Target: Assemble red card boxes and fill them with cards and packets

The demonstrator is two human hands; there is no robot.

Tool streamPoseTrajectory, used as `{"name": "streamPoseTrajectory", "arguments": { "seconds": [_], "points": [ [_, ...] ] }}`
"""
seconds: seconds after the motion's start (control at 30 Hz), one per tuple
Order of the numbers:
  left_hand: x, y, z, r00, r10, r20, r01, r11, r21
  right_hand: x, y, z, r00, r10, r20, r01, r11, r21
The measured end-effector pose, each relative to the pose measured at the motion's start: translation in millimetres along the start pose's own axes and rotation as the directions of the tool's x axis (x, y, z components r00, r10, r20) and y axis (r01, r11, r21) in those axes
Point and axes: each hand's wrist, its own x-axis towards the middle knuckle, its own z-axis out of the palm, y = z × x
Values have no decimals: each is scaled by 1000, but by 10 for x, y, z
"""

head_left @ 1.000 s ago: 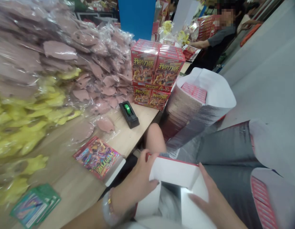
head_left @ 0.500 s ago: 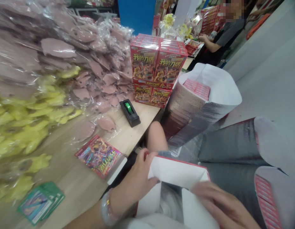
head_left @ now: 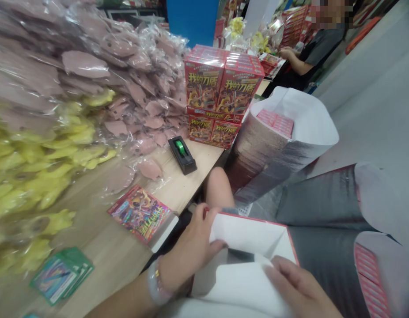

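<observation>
Head view: left hand (head_left: 191, 252) closed on rim of white cardboard box (head_left: 247, 234); right hand (head_left: 300, 289) lies curled against its flap (head_left: 231, 287), grip uncertain.

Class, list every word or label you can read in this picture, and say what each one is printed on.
"我的刀盾" on the stacked red boxes.
"我的刀盾", tilted, on the shiny printed card pack on the table.
Green-edged cards: too small to read.
Red-and-white packs in the white bag: too blurred to read.
</observation>
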Motion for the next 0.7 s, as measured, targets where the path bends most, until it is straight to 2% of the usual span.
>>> {"name": "streamPoseTrajectory", "arguments": {
  "seconds": [0.07, 0.1, 0.17, 0.23, 0.33, 0.43, 0.5, 0.57, 0.6, 0.7],
  "points": [
    [6, 5, -23, 1000, 31, 0, -31, 999, 11, 52, 75, 20, 999, -4, -50, -7, 975, -222],
    [12, 5, -30, 999, 43, -2, -43, 999, 15, 80, 97, 23, 997, -9, -79, -20, 934, -358],
    [28, 5, -34, 998, 67, -4, -67, 997, 23, 141, 98, 29, 994, 9, -106, -71, 798, -599],
    [45, 7, -21, 996, 90, -9, -90, 995, 31, 205, 56, 48, 994, 44, -103, -107, 649, -753],
    [56, 18, 2, 994, 107, -18, -105, 993, 59, 292, 2, 108, 994, 40, -105, -110, 517, -849],
    [41, 33, 5, 994, 105, -21, -103, 991, 91, 338, 65, 180, 990, -50, -129, -90, 471, -877],
    [16, 45, -3, 995, 98, -27, -95, 990, 104, 336, 172, 213, 975, -161, -151, -62, 459, -886],
    [-18, 56, -10, 995, 96, -35, -92, 990, 106, 310, 294, 216, 929, -327, -172, -5, 454, -891],
    [-36, 61, -12, 994, 97, -40, -93, 990, 104, 288, 347, 205, 889, -421, -179, 37, 456, -889],
    [-86, 65, -9, 994, 97, -52, -91, 991, 95, 203, 439, 137, 716, -667, -206, 176, 459, -871]
  ]
}}
